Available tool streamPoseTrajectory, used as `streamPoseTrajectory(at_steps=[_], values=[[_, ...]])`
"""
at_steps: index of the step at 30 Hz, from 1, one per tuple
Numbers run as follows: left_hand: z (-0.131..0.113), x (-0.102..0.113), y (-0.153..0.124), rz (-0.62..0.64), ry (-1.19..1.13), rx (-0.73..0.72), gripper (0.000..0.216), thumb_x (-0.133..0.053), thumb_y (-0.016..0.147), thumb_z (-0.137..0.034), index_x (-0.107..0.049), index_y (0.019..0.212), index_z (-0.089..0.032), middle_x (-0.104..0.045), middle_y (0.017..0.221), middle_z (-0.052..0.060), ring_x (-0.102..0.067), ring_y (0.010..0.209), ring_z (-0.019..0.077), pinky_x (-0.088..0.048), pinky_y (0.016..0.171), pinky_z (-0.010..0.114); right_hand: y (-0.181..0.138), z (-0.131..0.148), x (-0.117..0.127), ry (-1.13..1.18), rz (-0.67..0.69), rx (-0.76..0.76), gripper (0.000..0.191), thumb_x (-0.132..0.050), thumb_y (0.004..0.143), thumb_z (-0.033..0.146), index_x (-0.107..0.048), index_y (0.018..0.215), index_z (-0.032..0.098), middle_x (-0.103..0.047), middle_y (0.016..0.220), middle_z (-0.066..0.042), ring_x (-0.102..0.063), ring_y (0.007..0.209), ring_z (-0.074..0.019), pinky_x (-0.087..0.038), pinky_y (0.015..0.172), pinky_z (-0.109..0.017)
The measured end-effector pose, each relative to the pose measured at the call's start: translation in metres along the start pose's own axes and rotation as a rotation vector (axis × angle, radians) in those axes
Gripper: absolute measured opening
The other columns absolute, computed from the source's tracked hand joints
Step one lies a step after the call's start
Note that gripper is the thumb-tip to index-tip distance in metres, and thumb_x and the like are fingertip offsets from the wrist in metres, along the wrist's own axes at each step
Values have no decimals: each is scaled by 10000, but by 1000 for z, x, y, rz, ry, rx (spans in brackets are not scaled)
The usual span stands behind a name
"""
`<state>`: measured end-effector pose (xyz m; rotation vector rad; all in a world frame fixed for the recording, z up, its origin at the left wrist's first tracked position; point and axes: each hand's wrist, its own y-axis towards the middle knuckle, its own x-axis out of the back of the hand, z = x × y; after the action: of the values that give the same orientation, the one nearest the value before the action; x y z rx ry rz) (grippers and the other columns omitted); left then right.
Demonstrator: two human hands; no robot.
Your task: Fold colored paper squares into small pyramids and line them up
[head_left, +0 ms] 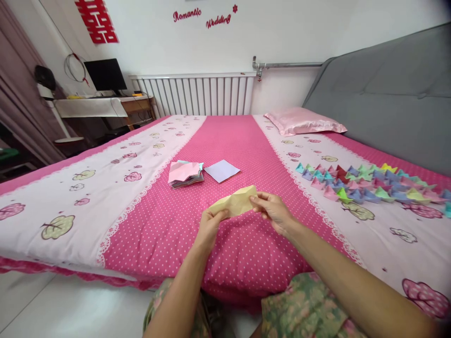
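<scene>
A pale yellow sheet of origami paper (pixel 237 202), folded into a long strip with visible creases, is held above the pink bedspread. My left hand (pixel 211 223) pinches its left end between thumb and fingers. At the other end, my right hand (pixel 271 210) grips the paper's edge with thumb and forefinger. Just beyond the hands lies a flat lilac paper square (pixel 222 171). To its left sits an uneven stack of creased papers (pixel 185 173) with a pink sheet on top.
Rows of small folded paper boats (pixel 366 183) in many colours stand on the right of the bed (pixel 232 136). A pink pillow (pixel 305 121) lies by the grey headboard (pixel 384 75). Behind the bed is a white radiator (pixel 197 96); a desk with a monitor (pixel 105 75) stands far left.
</scene>
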<state>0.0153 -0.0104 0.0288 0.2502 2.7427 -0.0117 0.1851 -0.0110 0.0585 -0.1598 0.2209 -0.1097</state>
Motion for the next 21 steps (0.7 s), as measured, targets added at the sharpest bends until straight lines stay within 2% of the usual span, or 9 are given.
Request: streamPoseTrajectory(at_steps=[4,9,15,21], values=[[-2,-3,-1,-67,-49,43,331,-689,623,-289,-657,900,-108,-684,899,104,-639,784,202,-481,753,297,0,-1,0,-19,36,-39,129,-656,676,178,-615,787,126,-614,675,-8,-576,503,-55,-273,289,-88],[-2,-3,-2,-83,-79,61,381,-663,653,-365,-648,915,-89,-686,870,126,-646,758,215,-497,712,296,0,-1,0,11,15,-89,97,-648,707,199,-597,725,118,-624,633,-19,-614,553,-77,-372,354,-88],[-2,0,-1,-91,-73,58,406,-654,648,-410,-660,874,-72,-691,806,134,-647,735,227,-497,669,297,0,-2,-2,41,-14,-92,83,-640,715,185,-593,710,117,-639,617,-27,-609,523,-70,-364,343,-84],[-4,6,4,-131,-75,4,340,-636,667,-408,-664,809,-100,-686,719,84,-631,689,183,-467,622,261,1,0,-1,59,-76,-72,71,-630,724,176,-583,703,126,-632,607,-16,-615,522,-71,-375,351,-86]])
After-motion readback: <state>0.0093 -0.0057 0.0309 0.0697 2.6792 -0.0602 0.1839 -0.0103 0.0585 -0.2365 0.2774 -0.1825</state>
